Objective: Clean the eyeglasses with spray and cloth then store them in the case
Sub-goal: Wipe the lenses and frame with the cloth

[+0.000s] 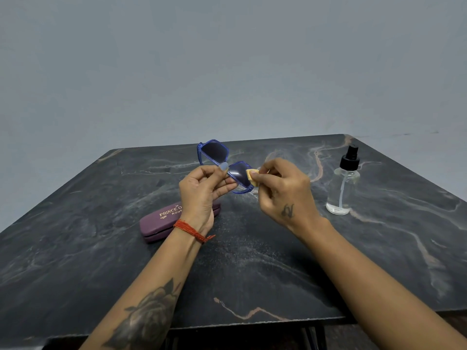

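Observation:
Blue-framed eyeglasses (pixel 214 151) with dark lenses are held up above the table, tilted with one lens high on the left. My left hand (pixel 202 190) pinches them at the bridge. My right hand (pixel 283 188) presses a small yellow cloth (pixel 251 176) against the lower right lens. A purple glasses case (pixel 156 223) lies shut on the table below my left wrist, which partly covers it. A clear spray bottle (pixel 342 188) with a black pump top stands upright to the right.
The dark marble-patterned table (pixel 75 223) ends at a front edge near my forearms and a far edge against a plain grey wall (pixel 227 59). Dark table legs show under the front edge.

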Motion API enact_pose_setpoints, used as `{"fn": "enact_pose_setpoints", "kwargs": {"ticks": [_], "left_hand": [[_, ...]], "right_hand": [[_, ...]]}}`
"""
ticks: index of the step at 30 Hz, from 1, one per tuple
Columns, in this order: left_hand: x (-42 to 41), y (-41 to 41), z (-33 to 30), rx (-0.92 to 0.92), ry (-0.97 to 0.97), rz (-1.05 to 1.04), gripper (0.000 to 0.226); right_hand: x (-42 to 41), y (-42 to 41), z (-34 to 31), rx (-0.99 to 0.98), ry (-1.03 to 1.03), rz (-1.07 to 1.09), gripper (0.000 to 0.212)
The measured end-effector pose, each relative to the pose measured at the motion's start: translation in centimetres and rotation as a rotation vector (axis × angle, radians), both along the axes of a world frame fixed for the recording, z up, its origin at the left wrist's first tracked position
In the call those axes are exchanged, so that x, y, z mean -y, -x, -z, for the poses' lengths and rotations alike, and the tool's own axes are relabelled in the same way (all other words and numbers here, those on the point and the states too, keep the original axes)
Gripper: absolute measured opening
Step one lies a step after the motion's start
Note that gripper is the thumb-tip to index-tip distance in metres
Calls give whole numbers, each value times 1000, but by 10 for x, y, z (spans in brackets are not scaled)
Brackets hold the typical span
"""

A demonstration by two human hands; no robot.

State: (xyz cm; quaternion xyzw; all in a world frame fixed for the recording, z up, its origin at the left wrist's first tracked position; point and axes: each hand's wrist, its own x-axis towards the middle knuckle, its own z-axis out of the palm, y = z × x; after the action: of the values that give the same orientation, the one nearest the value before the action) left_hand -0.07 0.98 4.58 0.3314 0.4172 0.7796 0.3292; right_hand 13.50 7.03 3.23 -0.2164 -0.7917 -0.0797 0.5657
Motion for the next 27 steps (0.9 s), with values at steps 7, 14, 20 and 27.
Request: {"fn": "enact_pose_setpoints", "kwargs": {"ticks": [7, 14, 20, 27], "left_hand": [[-1, 0, 0, 3, -9, 10, 10], [-1, -2, 0, -35, -13, 30, 12], [-2, 1, 0, -8, 4, 2, 10], [-1, -2, 1, -47, -2, 29, 11]], "right_hand": [[7, 7, 3, 51, -72, -88, 21], [6, 8, 1, 115, -63, -104, 24], [2, -4, -5, 57, -5, -179, 18], [4, 5, 1, 75, -73, -109, 21]]}}
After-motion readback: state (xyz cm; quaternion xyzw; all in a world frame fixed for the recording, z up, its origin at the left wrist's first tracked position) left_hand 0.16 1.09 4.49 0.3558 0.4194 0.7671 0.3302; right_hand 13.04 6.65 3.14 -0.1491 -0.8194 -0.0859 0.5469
